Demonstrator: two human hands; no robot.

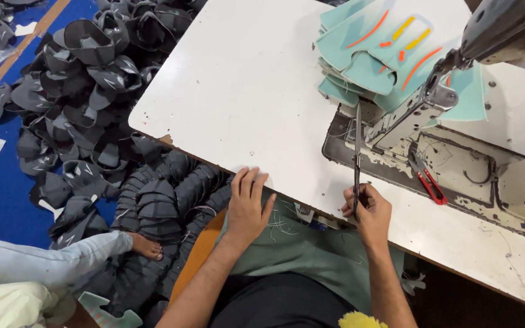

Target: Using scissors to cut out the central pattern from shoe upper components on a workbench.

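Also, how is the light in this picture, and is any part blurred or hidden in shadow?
Head view: even, bright light, with mild glare on the white table; only soft shadows lie under the left hand and the right hand, which holds long scissors; the sewing machine head at the top right is close and slightly blurred; the dark shoe pieces on the floor lose detail.

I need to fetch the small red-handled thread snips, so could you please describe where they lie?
Start at the grey sewing machine on the white worktable. On its worn, paint-chipped bed lie the small red-handled thread snips, right of the long dark scissors held by the right hand. Nothing else there has red handles.
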